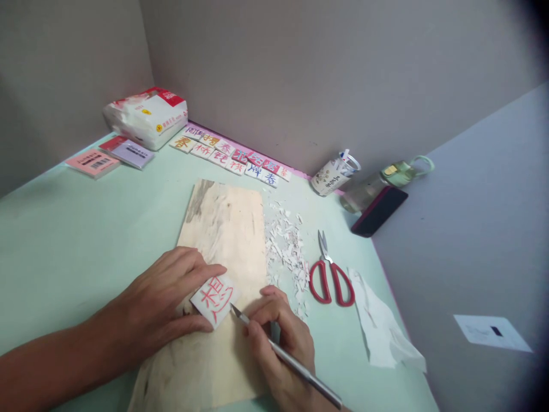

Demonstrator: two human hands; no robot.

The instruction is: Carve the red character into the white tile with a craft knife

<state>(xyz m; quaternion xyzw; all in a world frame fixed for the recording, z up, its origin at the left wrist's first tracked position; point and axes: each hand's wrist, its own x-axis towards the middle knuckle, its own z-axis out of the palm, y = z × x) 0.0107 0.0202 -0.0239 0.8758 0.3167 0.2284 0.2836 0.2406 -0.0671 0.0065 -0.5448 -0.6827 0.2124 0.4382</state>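
Observation:
A white square tile with a red character drawn on it lies on a wooden board. My left hand grips the tile between thumb and fingers along its left side and presses it to the board. In my right hand is a silver craft knife, held like a pen. Its blade points up and left, at or very near the tile's right edge; whether it touches I cannot tell. Both hands rest low over the board.
White shavings lie scattered right of the board, beside red-handled scissors and a crumpled tissue. Rows of character tiles, a tissue pack, pads, a pen can, a bottle and a phone stand farther back.

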